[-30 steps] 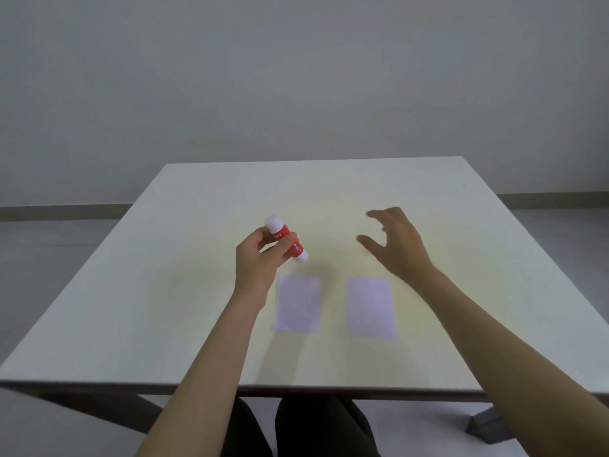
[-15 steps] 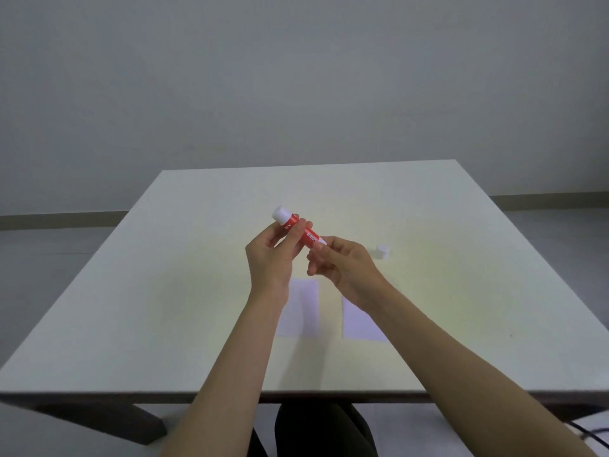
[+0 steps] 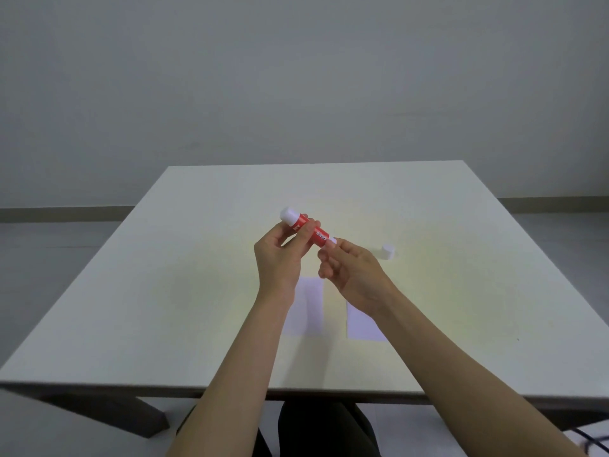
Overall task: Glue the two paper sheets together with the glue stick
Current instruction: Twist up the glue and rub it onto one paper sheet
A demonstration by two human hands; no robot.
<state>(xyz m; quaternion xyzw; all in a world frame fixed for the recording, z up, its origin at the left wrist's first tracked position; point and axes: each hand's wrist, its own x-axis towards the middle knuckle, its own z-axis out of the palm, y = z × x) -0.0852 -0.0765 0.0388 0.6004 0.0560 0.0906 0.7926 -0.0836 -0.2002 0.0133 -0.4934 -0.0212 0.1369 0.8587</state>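
Observation:
A red glue stick [image 3: 318,235] with white ends is held tilted above the table, its upper end pointing far left. My left hand [image 3: 280,263] grips its red body between thumb and fingers. My right hand [image 3: 354,275] pinches the stick's lower right white end with its fingertips. Two small white paper sheets lie side by side on the table below my hands: the left sheet [image 3: 311,306] is partly covered by my left wrist, the right sheet [image 3: 359,324] by my right forearm.
A small white cap [image 3: 388,251] lies on the pale table [image 3: 197,291], to the right of my right hand. The table's near edge runs just above my lap. A grey wall and floor lie behind.
My right hand came in from the right, where the white cap now lies, and took hold of the stick's lower end. My left hand lifted the stick slightly.

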